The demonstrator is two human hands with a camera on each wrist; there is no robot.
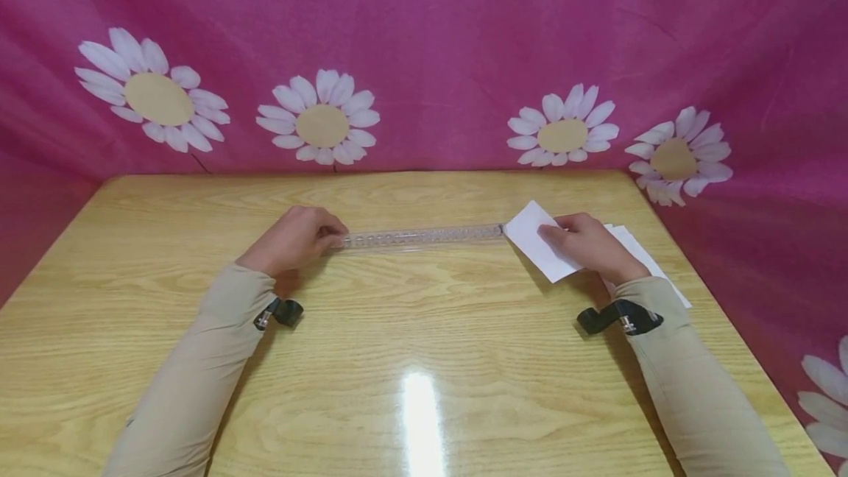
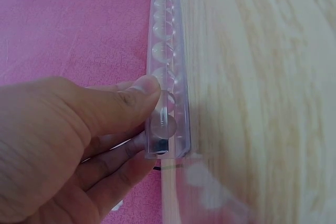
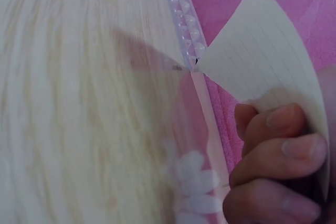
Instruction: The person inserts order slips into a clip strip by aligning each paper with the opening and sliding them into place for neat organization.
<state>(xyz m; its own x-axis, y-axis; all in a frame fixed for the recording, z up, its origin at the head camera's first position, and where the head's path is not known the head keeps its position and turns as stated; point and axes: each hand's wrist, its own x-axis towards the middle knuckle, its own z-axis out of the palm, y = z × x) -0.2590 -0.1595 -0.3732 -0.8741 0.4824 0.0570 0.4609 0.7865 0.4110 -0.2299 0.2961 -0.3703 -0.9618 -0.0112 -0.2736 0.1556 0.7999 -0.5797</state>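
A long clear plastic tube (image 1: 424, 237) (image 2: 164, 40) with a row of round, clear balls inside runs left to right across the table. My left hand (image 1: 294, 238) (image 2: 79, 129) pinches its left end, thumb on the near side. A dark plug shows inside that end in the left wrist view. My right hand (image 1: 592, 241) (image 3: 278, 166) holds a piece of white paper (image 1: 538, 241) between thumb and fingers. On its underside, faint ruled lines appear in the right wrist view. One corner of the paper meets the tube's right end (image 3: 191, 51).
More white sheets (image 1: 652, 263) lie on the table beneath my right wrist. The glossy wooden table (image 1: 371, 330) reflects a bright light near its front. A pink curtain (image 1: 437, 57) with daisies hangs along the back and sides.
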